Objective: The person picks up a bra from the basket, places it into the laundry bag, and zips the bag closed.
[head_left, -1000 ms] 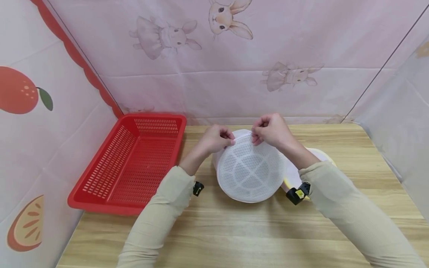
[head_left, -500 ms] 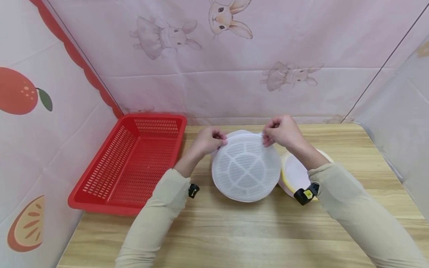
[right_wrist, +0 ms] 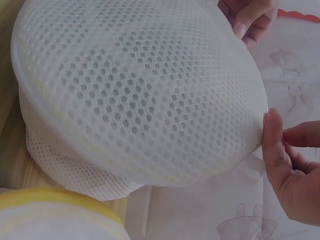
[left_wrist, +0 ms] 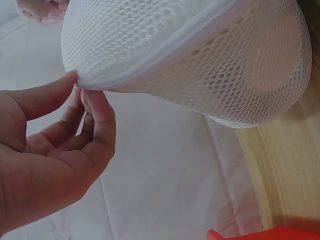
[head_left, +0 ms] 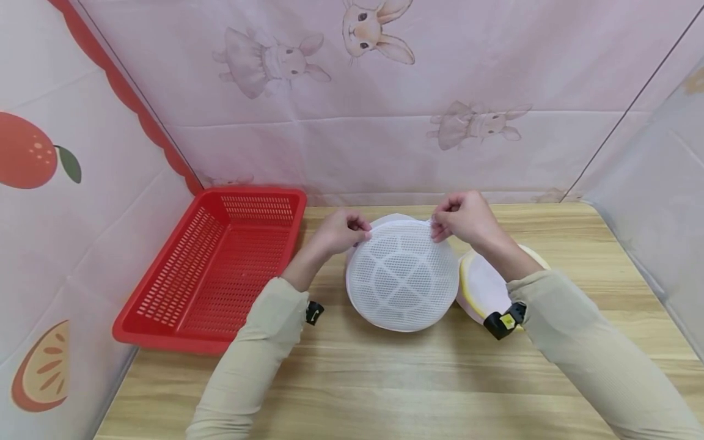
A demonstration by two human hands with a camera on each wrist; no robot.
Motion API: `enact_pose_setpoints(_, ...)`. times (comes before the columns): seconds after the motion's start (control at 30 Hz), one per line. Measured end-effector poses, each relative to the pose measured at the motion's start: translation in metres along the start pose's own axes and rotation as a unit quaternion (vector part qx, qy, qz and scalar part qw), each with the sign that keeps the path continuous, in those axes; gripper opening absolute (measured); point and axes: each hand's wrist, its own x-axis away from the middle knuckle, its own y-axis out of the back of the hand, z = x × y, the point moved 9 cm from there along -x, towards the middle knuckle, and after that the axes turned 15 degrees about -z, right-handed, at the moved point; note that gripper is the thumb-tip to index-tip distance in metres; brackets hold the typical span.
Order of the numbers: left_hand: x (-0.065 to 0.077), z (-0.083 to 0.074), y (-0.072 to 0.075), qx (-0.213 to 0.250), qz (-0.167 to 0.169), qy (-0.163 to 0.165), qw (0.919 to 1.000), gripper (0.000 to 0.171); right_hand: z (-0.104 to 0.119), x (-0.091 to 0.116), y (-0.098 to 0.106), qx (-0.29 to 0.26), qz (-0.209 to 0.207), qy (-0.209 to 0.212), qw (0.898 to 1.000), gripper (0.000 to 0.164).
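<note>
A round white mesh laundry bag (head_left: 401,278) stands on the wooden table between both hands, its flat mesh top tilted toward the head camera. My left hand (head_left: 342,232) pinches the bag's rim at upper left between thumb and fingertips. In the left wrist view, that left hand (left_wrist: 60,150) has its thumb on top of the corded edge, with the mesh side wall hanging below. At the upper right of the rim, my right hand (head_left: 464,217) pinches the edge with thumb and fingers. The right wrist view has the right hand (right_wrist: 295,170) at the far edge; whatever small part it grips is hidden.
A red perforated plastic basket (head_left: 242,244) stands at the left of the table (head_left: 385,391). Right of the bag, partly under the right forearm, lies a pale round item with a yellow rim (head_left: 484,284). A rabbit-printed curtain (head_left: 352,153) hangs behind.
My right hand has moved right along the rim, and my left hand slightly left, spreading apart. The sagging mesh top now lies flatter, and more of the yellow-rimmed item shows.
</note>
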Motion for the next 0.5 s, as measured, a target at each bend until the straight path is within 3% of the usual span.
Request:
enact_pose_setpoints(0.27, -0.001, -0.006, -0.006, -0.014, 0.005, -0.004, 0.9999, 0.010, 0.010, 0.002, 0.000, 0.001, -0.007, 0.010, 1.000, 0.012)
enact_pose_setpoints(0.5, 0.002, -0.019, -0.013, -0.015, 0.011, -0.028, 0.9994, 0.009, 0.013, 0.004, -0.001, 0.021, -0.007, 0.020, 1.000, 0.012)
